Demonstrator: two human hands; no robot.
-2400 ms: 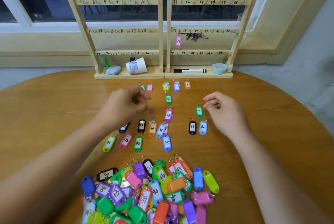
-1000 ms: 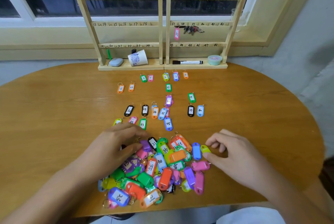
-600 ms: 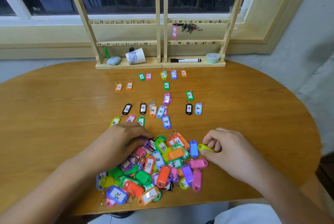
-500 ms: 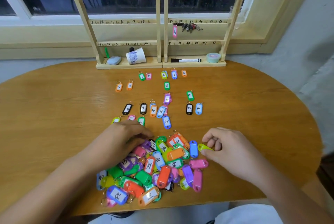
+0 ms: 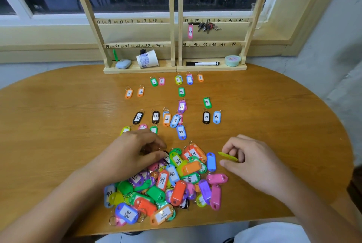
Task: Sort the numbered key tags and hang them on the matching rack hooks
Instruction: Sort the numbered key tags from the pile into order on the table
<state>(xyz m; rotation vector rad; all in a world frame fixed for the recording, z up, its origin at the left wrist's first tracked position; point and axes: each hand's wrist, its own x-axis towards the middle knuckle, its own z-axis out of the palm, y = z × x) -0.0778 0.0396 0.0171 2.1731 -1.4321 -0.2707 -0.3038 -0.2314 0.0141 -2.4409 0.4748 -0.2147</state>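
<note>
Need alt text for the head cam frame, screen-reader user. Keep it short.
The right hand pinches a yellow-green key tag just right of a heap of coloured tags on a wooden table, while the left hand touches the heap's far edge. Beyond, sorted tags lie in rows before a numbered wooden rack where one pink tag hangs.

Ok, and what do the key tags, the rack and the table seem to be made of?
Key tags: glossy coloured plastic, going by the bright highlights, with white paper-like labels and thin metal rings. Rack: pale, matt, seemingly bare wood with pen-written numbers. Table: wood or wood-look laminate, grain pattern under a satin sheen; which one is unclear.
</note>
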